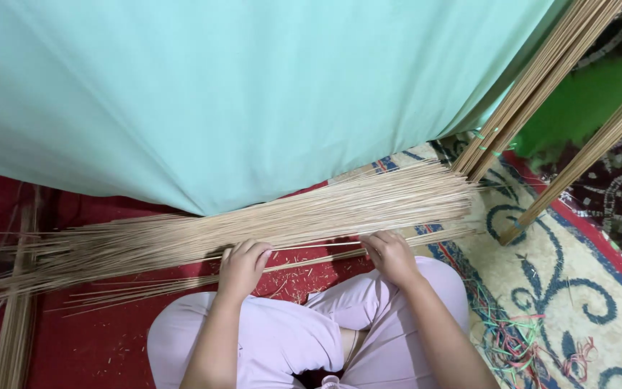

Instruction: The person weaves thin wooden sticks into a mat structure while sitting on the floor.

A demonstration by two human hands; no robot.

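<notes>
Here, left hand (242, 265), right hand (390, 256), both fingering loose bamboo sticks (253, 227), red mat (109, 338).

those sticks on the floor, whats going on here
A person sits cross-legged on a red mat, both hands on a long spread of thin bamboo sticks lying across the floor in front of them. The left hand and right hand each rest on the near edge of the pile. Tied stick bundles lean at the right, coloured rubber bands lie on the patterned carpet.

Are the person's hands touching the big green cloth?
No, the left hand and right hand both rest on the pile of thin sticks on the floor, below the green cloth.
</notes>
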